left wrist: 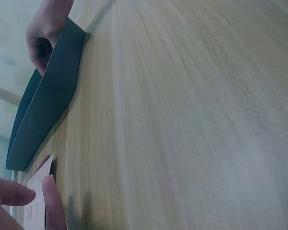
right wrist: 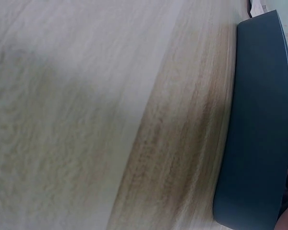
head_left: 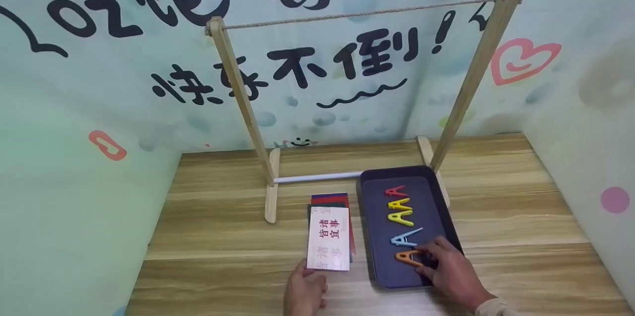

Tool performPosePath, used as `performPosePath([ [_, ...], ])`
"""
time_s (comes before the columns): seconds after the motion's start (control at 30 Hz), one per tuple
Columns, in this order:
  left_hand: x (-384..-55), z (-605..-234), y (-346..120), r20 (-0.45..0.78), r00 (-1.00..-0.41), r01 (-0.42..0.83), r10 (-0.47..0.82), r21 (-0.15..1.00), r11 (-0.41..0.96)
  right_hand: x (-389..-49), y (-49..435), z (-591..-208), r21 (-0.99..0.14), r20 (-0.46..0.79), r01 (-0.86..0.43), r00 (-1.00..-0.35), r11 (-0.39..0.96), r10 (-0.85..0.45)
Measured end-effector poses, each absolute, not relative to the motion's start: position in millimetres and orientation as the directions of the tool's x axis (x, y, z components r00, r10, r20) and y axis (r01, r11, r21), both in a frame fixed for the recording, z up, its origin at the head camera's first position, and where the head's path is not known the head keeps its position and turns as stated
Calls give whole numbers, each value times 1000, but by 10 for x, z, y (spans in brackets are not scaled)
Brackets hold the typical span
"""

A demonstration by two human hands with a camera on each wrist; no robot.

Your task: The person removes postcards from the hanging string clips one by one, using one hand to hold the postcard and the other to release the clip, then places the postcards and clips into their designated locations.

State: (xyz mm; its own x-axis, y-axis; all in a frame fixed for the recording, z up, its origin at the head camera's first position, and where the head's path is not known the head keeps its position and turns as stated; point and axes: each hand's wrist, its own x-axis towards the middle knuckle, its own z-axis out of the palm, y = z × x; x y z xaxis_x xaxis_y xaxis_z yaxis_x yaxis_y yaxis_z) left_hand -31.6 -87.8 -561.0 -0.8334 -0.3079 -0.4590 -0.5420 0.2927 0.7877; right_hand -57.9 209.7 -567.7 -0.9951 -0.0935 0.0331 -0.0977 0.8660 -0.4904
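My right hand [head_left: 450, 269] reaches over the dark tray [head_left: 397, 279] and pinches an orange clothespin [head_left: 406, 257] between thumb and fingers. Above it in the tray lie a light blue clothespin [head_left: 402, 240], two yellow clothespins [head_left: 399, 218] and a red one [head_left: 395, 191]. My left hand [head_left: 303, 290] lies by the near left corner of a white card [head_left: 328, 236] with red characters. Its fingertips are right at the card's edge, with the fingers [left wrist: 54, 203] loosely bent. Under the white card, red, blue and green cards [head_left: 330, 200] stick out at the far end.
A wooden frame [head_left: 469, 83] stands behind the tray and cards, with a rope [head_left: 362, 13] across its top and a white bar [head_left: 317, 177] low between its feet. The tray overlaps its right foot. A printed backdrop [head_left: 302, 102] closes off the wooden tabletop [head_left: 208, 236].
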Motion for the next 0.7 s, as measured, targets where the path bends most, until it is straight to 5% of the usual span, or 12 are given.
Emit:
performPosePath([
  [0.23,-322,-5609,-933,-367,-891,-440,-267,844,307,-557,2090,-5702,-496,92,-130,-991,859,-97],
  [0.7,-402,-5558,-1013,-392,-879,-465,-270,829,311,-514,2086,-5679,-539,153,-114,-988,834,-36],
])
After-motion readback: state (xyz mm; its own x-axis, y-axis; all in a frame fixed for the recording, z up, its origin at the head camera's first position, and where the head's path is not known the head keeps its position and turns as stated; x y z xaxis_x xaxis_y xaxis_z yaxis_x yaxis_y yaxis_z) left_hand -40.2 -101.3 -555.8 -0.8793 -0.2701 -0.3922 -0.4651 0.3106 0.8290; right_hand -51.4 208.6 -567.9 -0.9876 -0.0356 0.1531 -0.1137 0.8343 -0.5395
